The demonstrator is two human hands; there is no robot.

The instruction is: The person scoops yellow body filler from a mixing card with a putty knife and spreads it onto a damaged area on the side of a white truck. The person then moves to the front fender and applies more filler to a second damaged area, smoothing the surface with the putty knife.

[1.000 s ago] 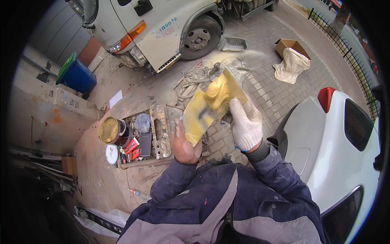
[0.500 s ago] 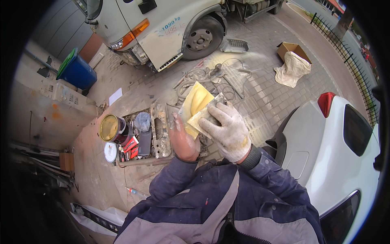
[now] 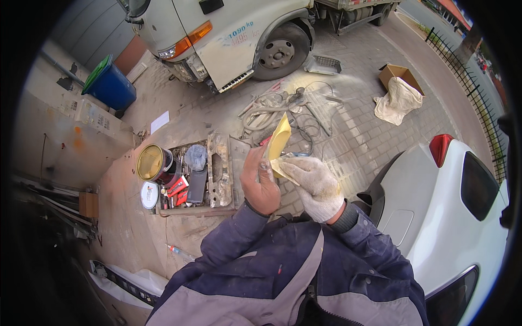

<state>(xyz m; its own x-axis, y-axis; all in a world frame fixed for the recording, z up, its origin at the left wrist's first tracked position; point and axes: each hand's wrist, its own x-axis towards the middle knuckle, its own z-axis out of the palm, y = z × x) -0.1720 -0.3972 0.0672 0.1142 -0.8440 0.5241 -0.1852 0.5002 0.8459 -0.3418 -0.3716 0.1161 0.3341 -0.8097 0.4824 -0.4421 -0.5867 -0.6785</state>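
The thin yellow flexible sheet [image 3: 279,142] stood edge-on, long axis rising away above both grips, its lower end pinched in the gloved right hand [image 3: 314,186], the bare left hand [image 3: 260,183] closed just beside it.

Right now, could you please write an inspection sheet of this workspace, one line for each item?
Surface: grey paved ground, dusty.
Job's things: thin yellow sheet, seen almost edge-on, held in both hands.
Clutter: open gold-rimmed paint tin beside a shallow dirty tool tray; white round lid; pale cloth sack by a cardboard box.
Grips: bare left hand and white-gloved right hand both closed on the sheet.
Cables: pale coiled hose on the ground.
Surroundings: white truck, white car, blue bin.
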